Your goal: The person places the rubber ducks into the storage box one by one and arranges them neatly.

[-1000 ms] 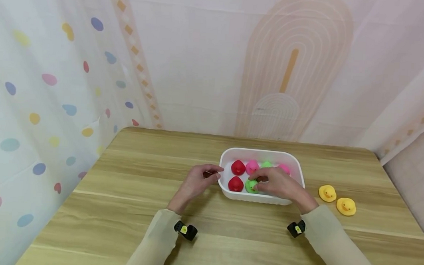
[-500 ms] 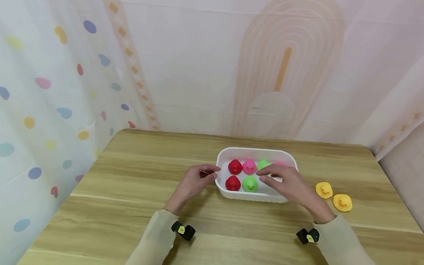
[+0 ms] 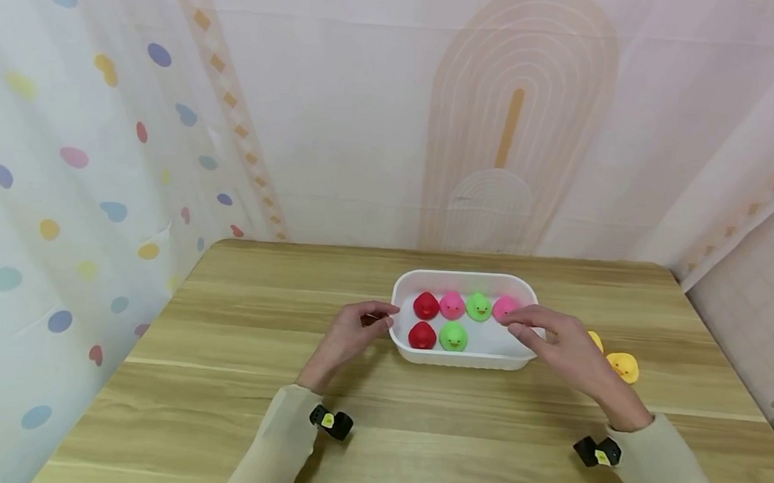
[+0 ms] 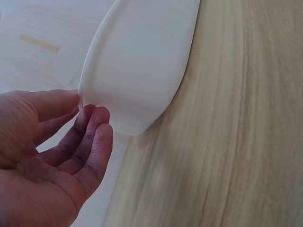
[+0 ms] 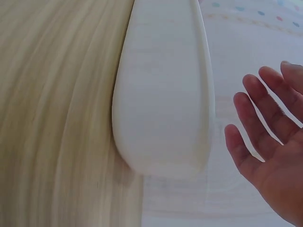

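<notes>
A white plastic basket (image 3: 462,360) stands on the table with small rubber ducks in it. A red duck (image 3: 426,305), a pink duck (image 3: 452,305), a green duck (image 3: 478,306) and another pink duck (image 3: 505,307) line its far side. Nearer are a second red duck (image 3: 422,336) and a second green duck (image 3: 453,336). My left hand (image 3: 349,334) pinches the basket's left end at the rim; the left wrist view shows fingers (image 4: 97,142) against the outer wall. My right hand (image 3: 568,349) is over the basket's right end, fingers (image 5: 246,111) extended, holding nothing.
Two yellow ducks lie on the table to the right of the basket: one (image 3: 624,367) shows, the other (image 3: 595,340) is partly hidden behind my right hand. The wooden table (image 3: 237,350) ends at patterned curtains (image 3: 354,123) behind and to the left.
My right hand has let go of the near green duck and moved right, from above it to the basket's right end. The left hand stays at the left rim.
</notes>
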